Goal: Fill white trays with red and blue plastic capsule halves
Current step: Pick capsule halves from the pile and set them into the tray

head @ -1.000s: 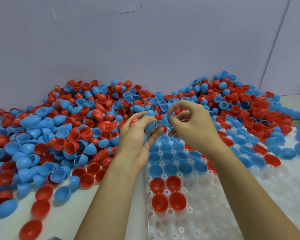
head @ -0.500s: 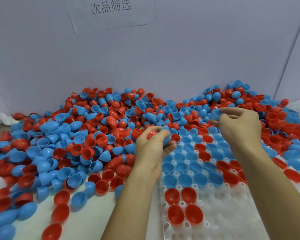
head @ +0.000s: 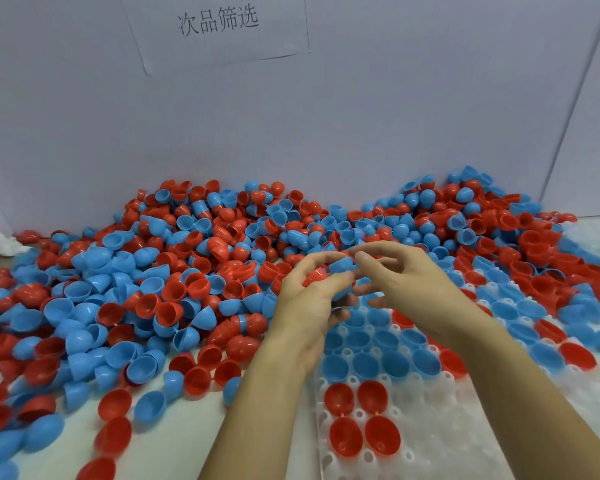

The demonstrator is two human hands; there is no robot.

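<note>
A big heap of red and blue capsule halves point(head: 201, 271) covers the table from left to right against the back wall. A white tray point(head: 437, 431) lies at the lower right, its far rows filled with blue halves and several red ones nearer me. My left hand point(head: 309, 299) grips a handful of halves, red and blue, above the tray's far left corner. My right hand point(head: 402, 278) meets it and pinches a blue half point(head: 342, 265) held between both hands.
A second white tray point(head: 589, 386) at the far right is partly buried under loose halves. A paper sign point(head: 219, 26) hangs on the grey back wall. A crumpled white scrap point(head: 4, 244) lies at the far left by the wall.
My right hand has come back left from the right side of the heap and now meets my left hand at a blue half. The camera has tilted up a little.
</note>
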